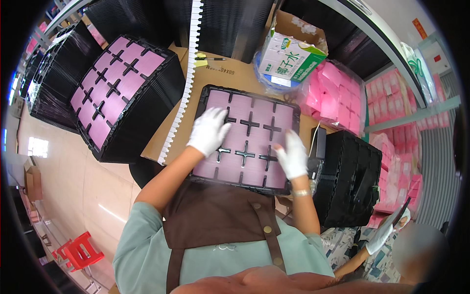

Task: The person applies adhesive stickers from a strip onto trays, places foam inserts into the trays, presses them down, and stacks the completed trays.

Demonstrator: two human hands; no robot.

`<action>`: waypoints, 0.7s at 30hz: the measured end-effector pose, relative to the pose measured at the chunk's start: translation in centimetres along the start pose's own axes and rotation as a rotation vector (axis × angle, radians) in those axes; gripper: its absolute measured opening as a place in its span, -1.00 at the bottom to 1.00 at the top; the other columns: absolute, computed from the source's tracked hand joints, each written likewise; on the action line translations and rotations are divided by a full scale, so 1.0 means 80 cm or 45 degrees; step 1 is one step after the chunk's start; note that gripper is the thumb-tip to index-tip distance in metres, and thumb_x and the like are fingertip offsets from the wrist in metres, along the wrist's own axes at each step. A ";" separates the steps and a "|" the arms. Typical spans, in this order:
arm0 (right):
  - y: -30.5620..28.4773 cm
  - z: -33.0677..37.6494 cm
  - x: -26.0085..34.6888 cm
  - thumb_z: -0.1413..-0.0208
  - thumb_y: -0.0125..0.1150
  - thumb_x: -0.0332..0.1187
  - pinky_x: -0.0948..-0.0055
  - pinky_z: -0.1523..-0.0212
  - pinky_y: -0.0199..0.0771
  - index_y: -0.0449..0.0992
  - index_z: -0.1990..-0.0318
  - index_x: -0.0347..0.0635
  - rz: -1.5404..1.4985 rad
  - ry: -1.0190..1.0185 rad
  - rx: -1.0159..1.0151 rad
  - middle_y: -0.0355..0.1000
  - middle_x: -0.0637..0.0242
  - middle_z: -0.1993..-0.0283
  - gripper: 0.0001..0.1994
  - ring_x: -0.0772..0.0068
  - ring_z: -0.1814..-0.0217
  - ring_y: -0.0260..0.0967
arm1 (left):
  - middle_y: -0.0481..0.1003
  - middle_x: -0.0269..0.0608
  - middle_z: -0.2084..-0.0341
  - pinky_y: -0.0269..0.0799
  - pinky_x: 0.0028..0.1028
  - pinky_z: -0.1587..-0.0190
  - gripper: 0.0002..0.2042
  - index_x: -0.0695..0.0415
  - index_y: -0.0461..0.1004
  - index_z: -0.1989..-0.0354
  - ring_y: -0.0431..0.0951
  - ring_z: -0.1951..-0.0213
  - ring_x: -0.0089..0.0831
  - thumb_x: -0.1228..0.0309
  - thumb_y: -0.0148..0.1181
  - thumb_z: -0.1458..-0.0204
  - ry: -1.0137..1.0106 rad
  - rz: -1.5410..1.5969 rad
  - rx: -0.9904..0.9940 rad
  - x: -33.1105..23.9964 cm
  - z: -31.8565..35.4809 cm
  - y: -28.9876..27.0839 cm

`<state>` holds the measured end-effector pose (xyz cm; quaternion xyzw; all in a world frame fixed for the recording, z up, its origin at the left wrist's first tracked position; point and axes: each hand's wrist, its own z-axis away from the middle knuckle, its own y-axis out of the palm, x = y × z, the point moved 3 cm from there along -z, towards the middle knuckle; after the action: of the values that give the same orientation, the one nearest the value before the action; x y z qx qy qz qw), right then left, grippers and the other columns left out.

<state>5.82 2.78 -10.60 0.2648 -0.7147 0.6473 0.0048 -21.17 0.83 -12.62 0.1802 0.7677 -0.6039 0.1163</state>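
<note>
A black plastic tray [205,91] lies in front of me, holding pale pink-purple pads [237,104] set between black cross-shaped dividers. My left hand [210,132], in a white glove, rests over the tray's left side with its fingers stretched out across the pads. On the opposite side my right hand [293,156], gloved but with the thumb tip bare, is over or beside the right rim. Its fingers extend away from me, slightly blurred, and nothing shows in them. Whether the right hand touches the rim, I cannot tell.
To the left stands a tall stack of similar trays [142,110]. A white toothed strip [188,88] crosses the cardboard-covered table [218,73]. Behind are a pen [213,59], an open carton [293,54] and bagged pink pads [338,95]. More black trays [350,179] and a co-worker's gloved hand [379,237] are at right.
</note>
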 end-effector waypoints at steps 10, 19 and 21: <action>0.070 -0.043 -0.035 -0.01 0.06 0.10 0.14 -0.34 -0.14 0.18 -0.18 -0.44 0.336 0.022 0.094 0.09 -0.11 -0.28 -0.23 0.02 -0.35 -0.02 | 0.17 -0.05 -0.21 -0.04 -0.25 -0.28 -0.41 0.15 0.22 -0.18 0.12 -0.26 -0.21 0.00 -0.03 -0.06 0.355 -0.145 0.276 0.030 -0.039 0.037; 0.049 -0.044 -0.023 -0.03 -0.01 0.14 0.19 -0.34 -0.14 0.22 -0.16 -0.44 0.447 -0.005 0.236 0.13 -0.08 -0.25 -0.24 -0.03 -0.31 0.02 | 0.16 -0.06 -0.22 -0.12 -0.27 -0.31 -0.45 0.22 0.21 -0.17 0.08 -0.27 -0.24 0.07 -0.09 -0.12 0.206 -0.297 0.214 0.049 -0.028 0.034; 0.030 -0.027 -0.029 -0.03 0.02 0.10 0.19 -0.33 -0.10 0.23 -0.15 -0.41 0.162 -0.020 0.268 0.15 -0.05 -0.25 -0.27 -0.09 -0.28 0.06 | 0.17 -0.05 -0.21 -0.11 -0.27 -0.31 -0.47 0.24 0.22 -0.16 0.10 -0.26 -0.22 0.11 -0.07 -0.12 0.251 -0.277 0.243 0.046 -0.005 0.017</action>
<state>6.14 5.70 -13.26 0.2231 -0.6582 0.7156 -0.0699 -23.93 1.98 -15.16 0.1646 0.7296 -0.6624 -0.0434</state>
